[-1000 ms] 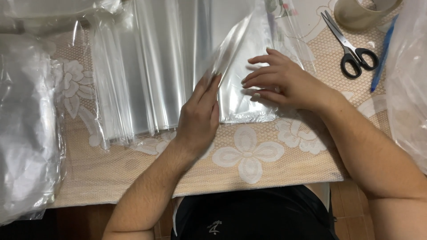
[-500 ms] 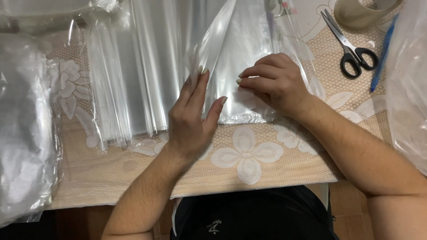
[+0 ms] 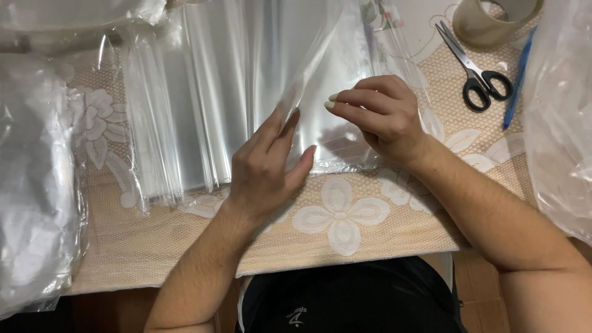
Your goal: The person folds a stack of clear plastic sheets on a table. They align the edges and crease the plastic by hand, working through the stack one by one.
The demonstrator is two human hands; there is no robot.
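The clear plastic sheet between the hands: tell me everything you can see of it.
The clear plastic sheet is thin, glossy and see-through, like cellophane. It lies on the lace tablecloth, over a row of similar clear sleeves. One long flap is lifted in a raised fold, its edge meeting the left hand fingertips. The right hand presses down on it with curled fingers.

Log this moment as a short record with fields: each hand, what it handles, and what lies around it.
left hand: fingertips lift the edge of a clear plastic sheet
right hand: fingers curled, resting on the same sheet
stack of clear bags: lying left of the hands
tablecloth: beige lace with white flowers
scissors: black handles, upper right, closed
tape roll: top right, beyond the scissors
blue pen: right of the scissors
bundled plastic: far left edge
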